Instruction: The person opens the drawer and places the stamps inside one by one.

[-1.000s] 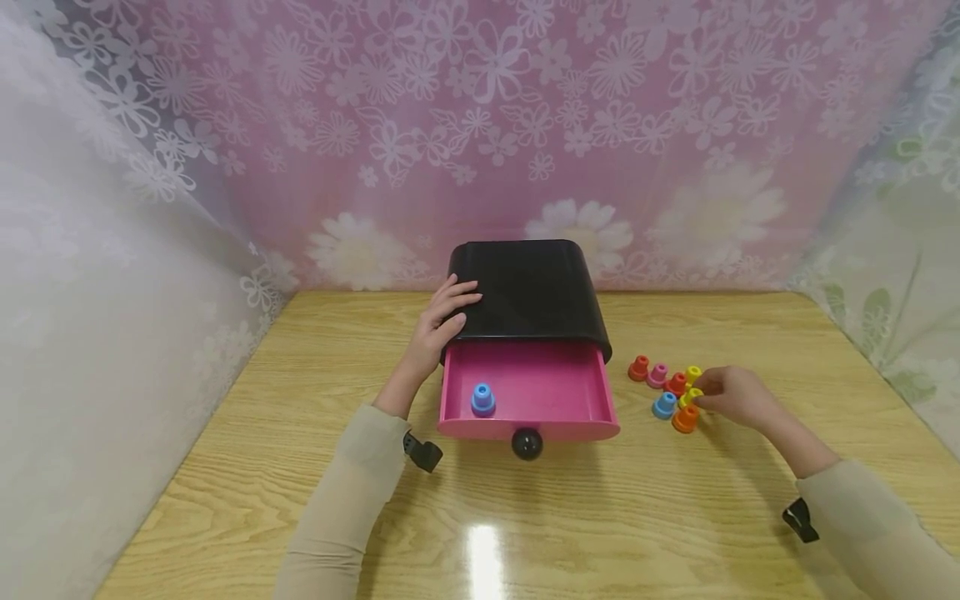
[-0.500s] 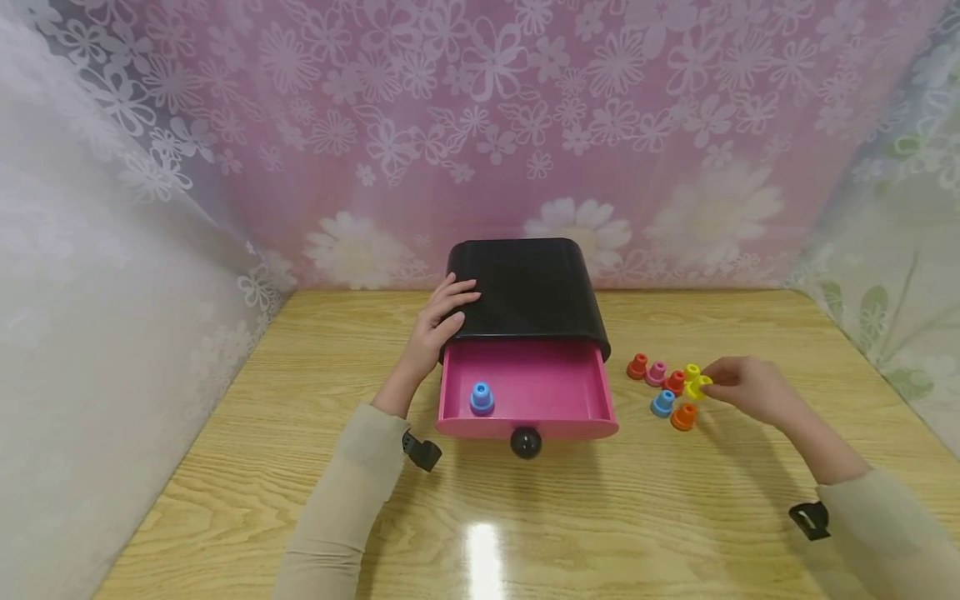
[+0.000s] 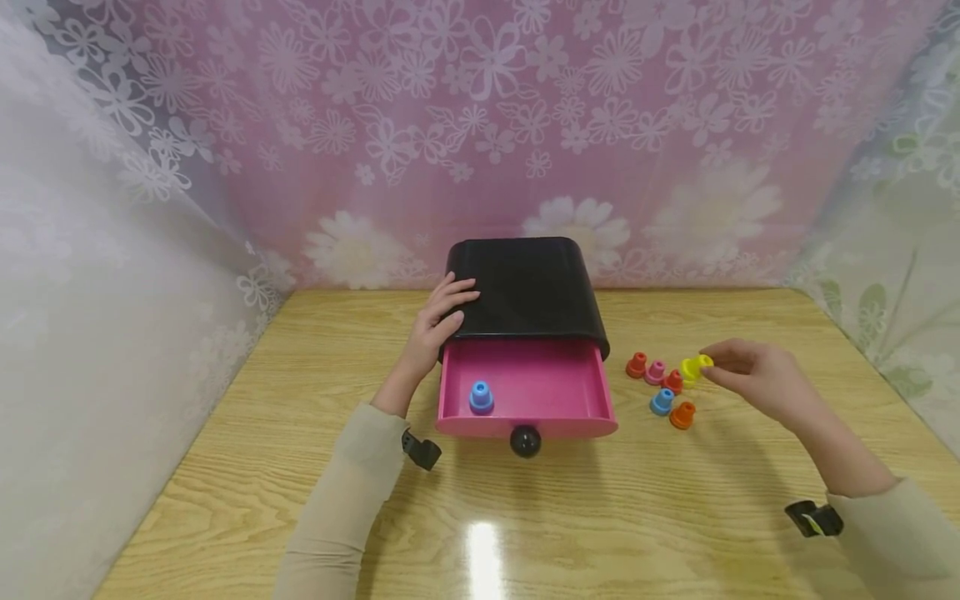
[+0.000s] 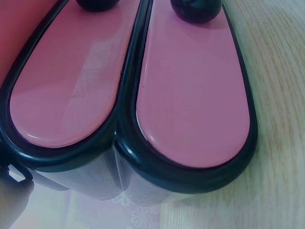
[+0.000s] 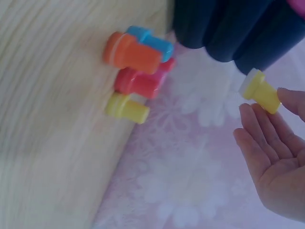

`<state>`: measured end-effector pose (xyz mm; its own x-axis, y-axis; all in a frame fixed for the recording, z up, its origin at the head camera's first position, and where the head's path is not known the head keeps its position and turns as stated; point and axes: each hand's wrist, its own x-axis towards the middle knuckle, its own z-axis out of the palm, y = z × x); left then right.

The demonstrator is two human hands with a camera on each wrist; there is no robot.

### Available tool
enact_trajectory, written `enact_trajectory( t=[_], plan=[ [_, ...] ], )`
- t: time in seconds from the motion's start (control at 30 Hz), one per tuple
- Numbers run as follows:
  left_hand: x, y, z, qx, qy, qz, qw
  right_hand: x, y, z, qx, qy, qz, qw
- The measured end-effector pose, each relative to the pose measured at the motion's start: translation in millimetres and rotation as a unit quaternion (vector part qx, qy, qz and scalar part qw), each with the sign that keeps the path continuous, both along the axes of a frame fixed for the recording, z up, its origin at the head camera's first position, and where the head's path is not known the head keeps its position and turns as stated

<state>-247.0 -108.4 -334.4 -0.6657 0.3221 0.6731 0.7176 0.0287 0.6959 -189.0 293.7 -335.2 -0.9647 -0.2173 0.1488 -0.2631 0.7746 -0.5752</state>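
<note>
My left hand rests on the upper left edge of a black drawer box, its fingers lying over the top. The box's upper pink drawer stands pulled out, with a light-blue stepped peg upright inside. My right hand pinches a yellow peg between thumb and fingers, raised off the table. Beneath it the other yellow peg stands on the table, mostly covered in the head view. Around it are two red pegs, a pink peg, a blue peg and an orange peg.
The box stands on a wood-grain table. A round black knob sticks out from the drawer front. Lower pink drawers are closed in the left wrist view. A flowered curtain hangs behind the table.
My right hand has lifted a yellow peg out of the group, moving up and slightly away from the table's front. My left hand and the drawer have stayed in place.
</note>
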Motion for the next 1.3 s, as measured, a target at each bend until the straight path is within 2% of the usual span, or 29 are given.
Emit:
enact_trajectory(
  t=[0.33, 0.6, 0.87, 1.1, 1.2, 1.3],
  plan=[
    [1.2, -1, 2.1, -0.004, -0.006, 0.002, 1.0000, 13.6, -20, 18.9, -0.066, 0.001, -0.028, 0.997],
    [1.4, 0, 1.2, -0.004, -0.017, 0.001, 0.9998, 26.0, -43, 26.0, -0.105, 0.035, -0.019, 0.994],
    [1.6, 0, 0.9, -0.005, -0.023, 0.001, 0.9997, 34.2, -66, 33.5, -0.154, 0.038, -0.001, 0.987],
    [-21.0, -5, -22.5, -0.009, -0.012, 0.004, 0.9999, 36.8, -85, 37.6, -0.194, 0.026, 0.037, 0.980],
    [-12.5, -3, -14.1, -0.005, -0.012, 0.000, 0.9999, 36.5, -93, 39.6, -0.174, 0.030, 0.032, 0.984],
    [-3.2, 0, -3.7, 0.001, -0.006, -0.001, 1.0000, 34.8, -101, 40.5, -0.178, 0.036, 0.038, 0.983]
  ],
)
